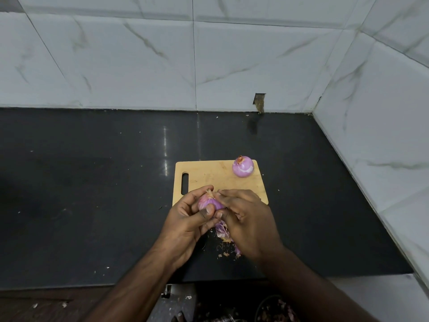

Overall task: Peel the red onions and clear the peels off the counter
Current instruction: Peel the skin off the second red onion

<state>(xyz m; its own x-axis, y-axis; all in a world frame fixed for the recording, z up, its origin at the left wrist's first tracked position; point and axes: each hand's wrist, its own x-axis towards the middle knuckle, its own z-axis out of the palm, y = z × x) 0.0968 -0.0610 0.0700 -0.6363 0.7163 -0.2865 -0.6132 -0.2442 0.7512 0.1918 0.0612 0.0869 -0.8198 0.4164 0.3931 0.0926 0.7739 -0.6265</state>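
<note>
2 red onions (243,166), 1 cutting board (216,176), 1 peel pile (224,232), 2 hands (185,219).

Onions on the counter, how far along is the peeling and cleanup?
Done: one peeled onion sits on the cutting board. In hand: the left hand grips a second onion while the right hand pinches its skin. Left: finishing that onion and clearing the peels lying on the counter below the hands.

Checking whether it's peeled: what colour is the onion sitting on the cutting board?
Glossy light purple with white streaks, the onion has an orange-brown tip; head view.
</note>
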